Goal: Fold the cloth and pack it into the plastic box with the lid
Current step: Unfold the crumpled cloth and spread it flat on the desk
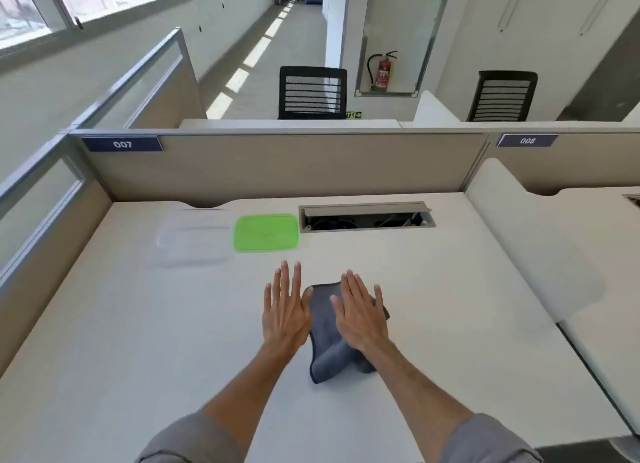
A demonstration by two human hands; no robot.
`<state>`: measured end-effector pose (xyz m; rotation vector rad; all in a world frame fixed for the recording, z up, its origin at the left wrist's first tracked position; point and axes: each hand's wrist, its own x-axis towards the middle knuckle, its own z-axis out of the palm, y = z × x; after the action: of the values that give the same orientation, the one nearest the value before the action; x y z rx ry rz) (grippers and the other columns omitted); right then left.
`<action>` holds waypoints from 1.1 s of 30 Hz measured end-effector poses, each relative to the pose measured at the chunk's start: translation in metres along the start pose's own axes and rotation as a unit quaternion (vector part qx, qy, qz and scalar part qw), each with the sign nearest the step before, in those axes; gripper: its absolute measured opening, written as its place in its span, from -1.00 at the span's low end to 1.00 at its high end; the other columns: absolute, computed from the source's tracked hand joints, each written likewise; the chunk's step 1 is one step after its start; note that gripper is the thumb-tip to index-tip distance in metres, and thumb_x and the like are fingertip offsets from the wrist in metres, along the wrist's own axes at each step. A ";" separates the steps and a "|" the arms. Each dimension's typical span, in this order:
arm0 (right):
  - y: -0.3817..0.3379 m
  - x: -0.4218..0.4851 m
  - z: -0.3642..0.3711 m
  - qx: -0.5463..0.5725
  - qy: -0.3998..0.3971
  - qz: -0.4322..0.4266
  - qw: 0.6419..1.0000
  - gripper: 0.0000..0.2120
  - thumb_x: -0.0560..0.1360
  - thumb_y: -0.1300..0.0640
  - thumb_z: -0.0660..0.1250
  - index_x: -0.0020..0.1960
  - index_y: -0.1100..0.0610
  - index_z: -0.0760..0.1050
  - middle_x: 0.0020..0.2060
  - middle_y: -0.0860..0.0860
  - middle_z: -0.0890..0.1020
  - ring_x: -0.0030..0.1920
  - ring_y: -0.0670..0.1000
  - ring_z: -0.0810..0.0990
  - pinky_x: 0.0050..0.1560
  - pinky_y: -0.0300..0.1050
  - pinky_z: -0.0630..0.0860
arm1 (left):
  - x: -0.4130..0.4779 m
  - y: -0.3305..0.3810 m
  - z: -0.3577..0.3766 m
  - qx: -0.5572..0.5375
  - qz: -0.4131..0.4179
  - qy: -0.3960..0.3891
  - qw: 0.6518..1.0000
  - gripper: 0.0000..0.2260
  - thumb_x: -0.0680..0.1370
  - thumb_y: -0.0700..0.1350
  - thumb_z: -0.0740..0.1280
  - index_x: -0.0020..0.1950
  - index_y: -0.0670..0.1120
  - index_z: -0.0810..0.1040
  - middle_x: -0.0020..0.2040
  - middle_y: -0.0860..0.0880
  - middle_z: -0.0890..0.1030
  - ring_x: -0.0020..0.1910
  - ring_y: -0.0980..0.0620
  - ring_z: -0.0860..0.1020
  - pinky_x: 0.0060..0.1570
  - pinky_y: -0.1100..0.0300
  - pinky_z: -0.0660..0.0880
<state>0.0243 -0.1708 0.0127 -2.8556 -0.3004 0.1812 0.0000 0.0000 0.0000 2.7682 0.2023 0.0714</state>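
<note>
Pressing flat with fingers spread, our right hand (360, 310) lies on top of the crumpled dark grey microfibre cloth (327, 353), gripping nothing. Our left hand (284, 310) is likewise flat and splayed, palm down just beside the cloth's left edge, thumb touching it. The cloth sits at the middle of the white desk top (138, 324), nearer to us than the containers. Farther back and to the left stands the clear rectangular plastic box (192, 237), open, with nothing we can make out inside. Its bright green plastic lid (266, 233) lies flat just to the right of it. Right of the lid is a grey cable hatch (367, 217), flap up, cables inside. Beige partitions (277, 165) bearing plates 007 and 008 wall the desk; beyond them stand two black mesh chairs (312, 92) and a red fire extinguisher (382, 72).
</note>
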 end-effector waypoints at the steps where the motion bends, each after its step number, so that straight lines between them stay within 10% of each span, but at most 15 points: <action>1: 0.003 -0.004 0.002 -0.011 -0.008 0.007 1.000 -0.37 0.79 -0.17 -0.13 0.78 0.08 -0.05 0.78 -0.04 -0.03 0.77 -0.04 -0.08 0.74 0.23 -0.16 | -0.006 -0.002 0.004 0.011 -0.015 -0.020 1.000 -0.39 0.83 0.15 -0.08 0.82 0.03 -0.23 0.83 -0.08 -0.15 0.83 -0.08 -0.01 0.78 -0.09 0.01; 8: 0.029 -0.018 0.011 -0.019 0.007 0.025 0.999 -0.39 0.79 -0.17 -0.11 0.77 0.06 0.01 0.77 -0.03 0.06 0.76 -0.03 0.01 0.76 0.19 -0.08 | -0.043 0.001 0.039 0.075 -0.085 -0.124 0.986 -0.59 0.81 0.10 0.02 0.52 -0.08 0.42 0.36 -0.05 0.65 0.36 -0.13 0.56 0.36 0.00 0.46; 27: 0.070 -0.037 0.015 -0.011 -0.077 0.170 0.982 -0.34 0.73 0.00 0.17 0.75 0.09 0.01 0.73 0.05 0.13 0.73 0.08 0.13 0.72 0.33 -0.02 | -0.032 0.017 0.035 -0.295 -0.224 -0.232 0.900 -0.74 0.64 0.00 0.46 0.24 -0.13 0.61 0.22 -0.15 0.72 0.27 -0.20 0.67 0.35 -0.11 0.61; 33: 0.049 -0.009 -0.019 0.042 -0.075 -0.046 0.995 -0.04 0.50 0.43 0.23 0.75 -0.14 0.01 0.77 -0.11 -0.02 0.75 -0.05 -0.05 0.75 0.18 -0.12 | -0.020 0.033 0.017 -0.301 -0.094 -0.191 0.930 -0.81 0.74 -0.14 0.28 0.36 -0.06 0.45 0.25 -0.17 0.72 0.20 -0.22 0.68 0.25 -0.15 0.62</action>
<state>0.0280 -0.2239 0.0185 -2.7427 -0.4429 0.3815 -0.0137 -0.0399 -0.0046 2.0860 0.2837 -0.3889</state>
